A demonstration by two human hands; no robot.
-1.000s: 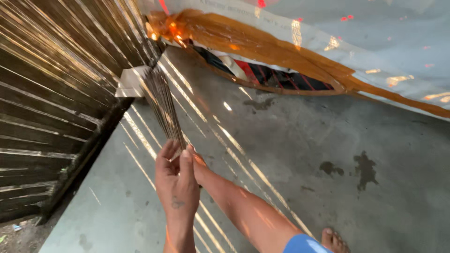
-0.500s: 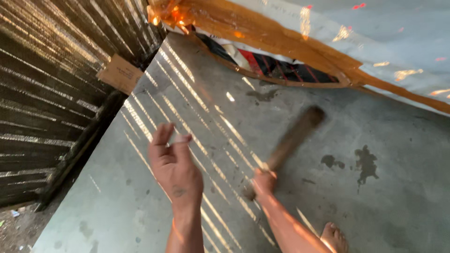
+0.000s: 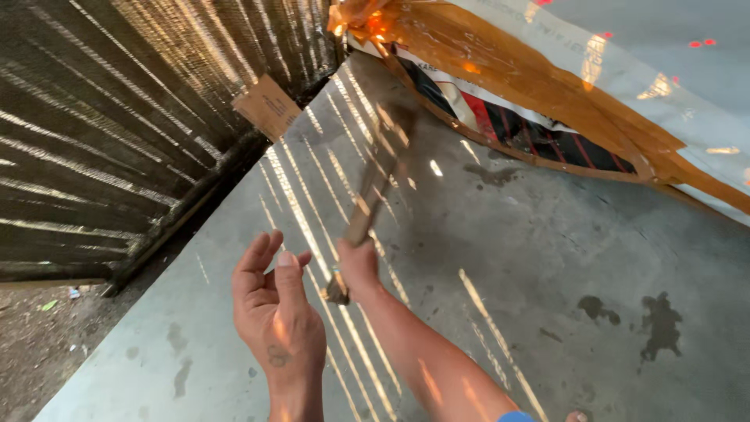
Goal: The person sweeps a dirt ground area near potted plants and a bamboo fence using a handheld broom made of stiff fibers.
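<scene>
Gripping a bundle of thin sticks [image 3: 373,195], your right hand [image 3: 358,267] is closed around its lower end, fist tight, with the stub end poking out just below the fingers. The bundle runs up and away from you, tilted slightly right, motion-blurred so the far tip is hard to read; it looks like a hand broom but you can't tell the bristles apart. It's held up over the grey concrete slab [image 3: 547,258], not clearly touching it.

Your left hand [image 3: 275,312] is empty, fingers loosely curled and spread, palm facing right toward the bundle, just beside the right hand but not touching it or the sticks.

Around you: slab striped with thin bands of sunlight, a few dark wet spots [image 3: 660,324] off to the right. A woven slatted wall [image 3: 117,117] stands along the left edge, a piece of cardboard [image 3: 267,105] leaning against it. Across the top right lies an orange-brown wooden plank [image 3: 539,86] over a clear plastic sheet [image 3: 664,78]. Bare dirt ground [image 3: 39,344] at lower left, beside the slab.
</scene>
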